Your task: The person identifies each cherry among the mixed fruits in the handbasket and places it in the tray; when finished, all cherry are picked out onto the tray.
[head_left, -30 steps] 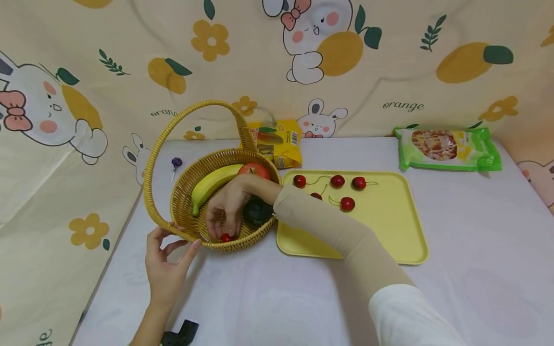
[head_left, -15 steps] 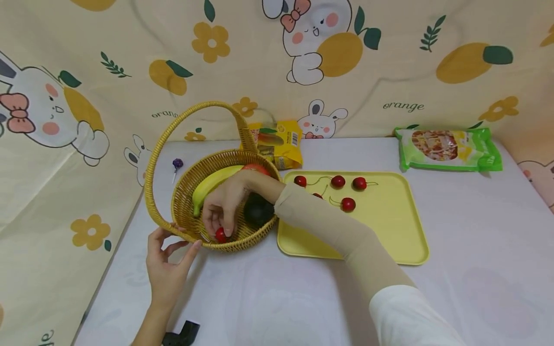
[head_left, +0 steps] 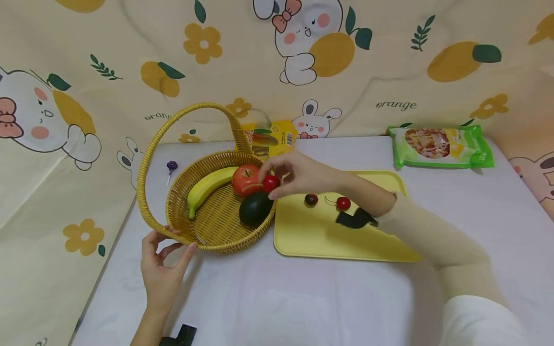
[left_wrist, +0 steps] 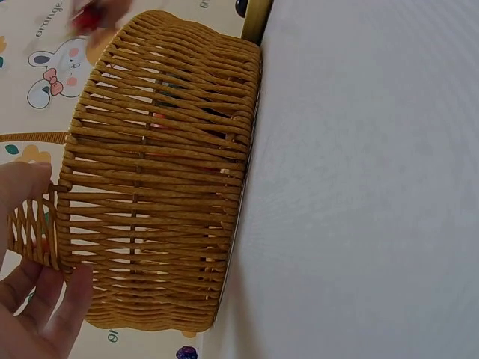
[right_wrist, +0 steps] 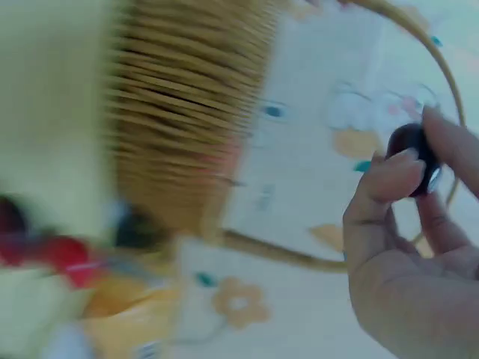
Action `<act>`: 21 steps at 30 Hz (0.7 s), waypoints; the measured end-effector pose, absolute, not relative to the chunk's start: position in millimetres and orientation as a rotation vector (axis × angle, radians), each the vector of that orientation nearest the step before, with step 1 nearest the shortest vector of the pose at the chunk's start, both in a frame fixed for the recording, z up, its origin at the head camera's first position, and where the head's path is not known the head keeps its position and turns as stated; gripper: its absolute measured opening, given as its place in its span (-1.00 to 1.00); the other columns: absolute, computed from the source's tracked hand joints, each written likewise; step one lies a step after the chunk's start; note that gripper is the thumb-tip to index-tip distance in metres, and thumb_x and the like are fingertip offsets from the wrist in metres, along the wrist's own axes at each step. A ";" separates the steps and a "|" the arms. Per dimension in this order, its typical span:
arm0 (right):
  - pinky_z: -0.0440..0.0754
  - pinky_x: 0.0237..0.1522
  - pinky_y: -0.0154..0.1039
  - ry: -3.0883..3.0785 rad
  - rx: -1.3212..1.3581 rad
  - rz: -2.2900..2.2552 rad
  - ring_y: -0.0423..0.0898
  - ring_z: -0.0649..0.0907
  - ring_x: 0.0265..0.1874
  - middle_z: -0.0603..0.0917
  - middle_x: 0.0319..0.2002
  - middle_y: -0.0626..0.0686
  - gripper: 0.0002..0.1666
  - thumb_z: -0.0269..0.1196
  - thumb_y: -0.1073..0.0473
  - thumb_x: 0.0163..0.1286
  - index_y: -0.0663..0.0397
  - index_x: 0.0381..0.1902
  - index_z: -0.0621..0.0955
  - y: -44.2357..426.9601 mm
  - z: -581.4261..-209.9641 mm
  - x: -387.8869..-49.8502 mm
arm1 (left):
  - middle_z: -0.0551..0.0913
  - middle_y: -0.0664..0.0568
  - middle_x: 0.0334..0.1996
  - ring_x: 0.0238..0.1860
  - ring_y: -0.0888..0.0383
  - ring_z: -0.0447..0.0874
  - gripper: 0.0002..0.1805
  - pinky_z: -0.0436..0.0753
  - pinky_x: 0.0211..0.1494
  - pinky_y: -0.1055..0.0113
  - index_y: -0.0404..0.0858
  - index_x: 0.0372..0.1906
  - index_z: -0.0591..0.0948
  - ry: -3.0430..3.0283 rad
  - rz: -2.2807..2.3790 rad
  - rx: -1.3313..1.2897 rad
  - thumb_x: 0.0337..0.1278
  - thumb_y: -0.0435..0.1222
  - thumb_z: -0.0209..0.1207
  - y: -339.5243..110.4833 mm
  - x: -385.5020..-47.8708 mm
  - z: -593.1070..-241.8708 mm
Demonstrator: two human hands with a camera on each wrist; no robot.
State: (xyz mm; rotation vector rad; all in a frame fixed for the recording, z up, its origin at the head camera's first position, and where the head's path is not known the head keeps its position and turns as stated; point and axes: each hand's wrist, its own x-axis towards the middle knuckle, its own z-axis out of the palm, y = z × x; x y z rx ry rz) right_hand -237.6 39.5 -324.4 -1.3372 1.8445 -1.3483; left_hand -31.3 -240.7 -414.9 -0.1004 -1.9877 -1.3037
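Note:
My right hand [head_left: 305, 174] pinches a red cherry [head_left: 271, 183] by thumb and fingertips over the right rim of the wicker basket [head_left: 214, 228]. The cherry's stem points left. In the right wrist view, the pinched cherry [right_wrist: 410, 153] looks dark. My left hand [head_left: 164, 276] holds the basket's front left rim, at the foot of its handle; the left wrist view shows the thumb and fingers on either side of that rim. Inside the basket lie a banana [head_left: 209, 190], a red apple [head_left: 245, 179] and a dark green avocado [head_left: 255, 210].
Right of the basket is a yellow tray [head_left: 311, 240] with cherries [head_left: 343, 203], partly hidden by my right arm. A yellow packet [head_left: 283, 133] stands behind; a green packet [head_left: 441, 146] lies at the back right. A lollipop [head_left: 171, 166] lies left of the basket.
My right hand has risen out of the basket and moved right and back, carrying the cherry from the basket floor. The left hand keeps its hold on the rim.

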 end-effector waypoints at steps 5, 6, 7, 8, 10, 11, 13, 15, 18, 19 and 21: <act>0.69 -0.24 -0.28 2.044 -1.175 -1.268 -0.02 0.60 -0.30 0.63 -0.09 0.07 -0.68 0.36 0.33 0.30 0.20 0.00 0.60 107.6 -357.5 -218.2 | 0.52 -0.08 -0.06 0.00 0.07 0.47 -0.33 0.66 -0.07 0.51 -0.73 0.07 0.33 -1.972 -1.323 -0.106 -0.33 -0.82 0.30 -237.3 -31.2 -413.5; 0.71 -0.21 -0.26 2.074 -1.146 -1.254 -0.01 0.61 -0.28 0.63 -0.07 0.07 -0.68 0.36 0.32 0.31 0.19 0.01 0.60 119.9 -362.4 -215.9 | 0.52 -0.06 -0.06 0.00 0.07 0.47 -0.33 0.66 -0.07 0.51 -0.74 0.07 0.33 -1.968 -1.323 -0.111 -0.33 -0.82 0.30 -236.5 -31.3 -412.8; 0.71 -0.19 -0.26 2.113 -1.124 -1.234 -0.02 0.62 -0.29 0.64 -0.07 0.07 -0.68 0.36 0.32 0.31 0.20 0.01 0.60 131.1 -366.9 -214.1 | 0.52 -0.06 -0.06 0.00 0.06 0.47 -0.33 0.66 -0.07 0.50 -0.74 0.07 0.33 -1.965 -1.322 -0.114 -0.33 -0.82 0.30 -235.6 -31.4 -411.8; 0.71 -0.18 -0.25 2.155 -1.097 -1.215 -0.03 0.63 -0.28 0.65 -0.07 0.06 -0.68 0.37 0.31 0.30 0.20 0.00 0.60 141.1 -371.2 -212.6 | 0.52 -0.06 -0.06 -0.01 0.06 0.47 -0.33 0.66 -0.08 0.49 -0.74 0.06 0.34 -1.963 -1.319 -0.116 -0.33 -0.82 0.30 -234.8 -31.6 -410.9; 0.70 -0.18 -0.26 2.237 -1.043 -1.166 -0.06 0.63 -0.30 0.67 -0.11 0.03 -0.67 0.39 0.31 0.27 0.20 -0.01 0.61 156.6 -380.3 -210.6 | 0.52 -0.09 -0.07 -0.01 0.06 0.48 -0.34 0.65 -0.08 0.48 -0.74 0.05 0.34 -1.959 -1.314 -0.117 -0.34 -0.82 0.29 -233.6 -31.9 -409.5; 0.70 -0.18 -0.28 2.270 -1.013 -1.141 -0.08 0.63 -0.30 0.67 -0.15 0.00 -0.67 0.40 0.31 0.26 0.19 -0.02 0.62 162.0 -384.8 -209.6 | 0.52 -0.12 -0.08 -0.02 0.06 0.48 -0.35 0.66 -0.08 0.47 -0.75 0.04 0.34 -1.956 -1.313 -0.116 -0.34 -0.82 0.29 -233.3 -31.9 -409.2; 0.69 -0.19 -0.28 2.298 -0.975 -1.103 -0.09 0.62 -0.29 0.68 -0.19 -0.02 -0.67 0.42 0.32 0.24 0.21 -0.04 0.63 167.2 -392.4 -207.1 | 0.51 -0.18 -0.10 -0.02 0.07 0.48 -0.35 0.66 -0.09 0.47 -0.74 0.04 0.34 -1.954 -1.310 -0.107 -0.34 -0.82 0.30 -233.6 -31.9 -409.5; 0.69 -0.20 -0.29 2.285 -0.959 -1.090 -0.09 0.62 -0.29 0.68 -0.21 -0.04 -0.68 0.42 0.32 0.23 0.21 -0.05 0.64 167.4 -398.9 -204.2 | 0.51 -0.21 -0.10 -0.02 0.08 0.48 -0.35 0.65 -0.08 0.49 -0.74 0.04 0.35 -1.955 -1.309 -0.097 -0.33 -0.82 0.30 -234.8 -31.9 -411.1; 0.71 -0.20 -0.28 2.236 -0.994 -1.101 -0.11 0.63 -0.29 0.68 -0.20 -0.02 -0.70 0.42 0.32 0.24 0.22 -0.08 0.64 161.9 -404.1 -199.8 | 0.51 -0.23 -0.10 -0.01 0.10 0.49 -0.34 0.65 -0.08 0.51 -0.73 0.05 0.35 -1.955 -1.308 -0.087 -0.32 -0.81 0.31 -237.4 -31.9 -414.2; 0.71 -0.21 -0.29 2.228 -1.008 -1.100 -0.12 0.63 -0.31 0.68 -0.19 -0.02 -0.71 0.42 0.32 0.24 0.22 -0.08 0.64 159.4 -405.8 -198.9 | 0.51 -0.25 -0.10 -0.01 0.10 0.49 -0.34 0.65 -0.08 0.51 -0.73 0.06 0.35 -1.955 -1.307 -0.085 -0.32 -0.82 0.31 -238.0 -31.8 -414.7; 0.70 -0.26 -0.31 2.239 -1.046 -1.075 -0.14 0.61 -0.35 0.68 -0.20 -0.01 -0.71 0.43 0.33 0.23 0.22 -0.09 0.64 154.9 -408.4 -197.5 | 0.49 -0.28 -0.10 -0.01 0.11 0.49 -0.33 0.65 -0.07 0.52 -0.73 0.07 0.35 -1.962 -1.302 -0.084 -0.32 -0.82 0.31 -238.5 -31.3 -414.8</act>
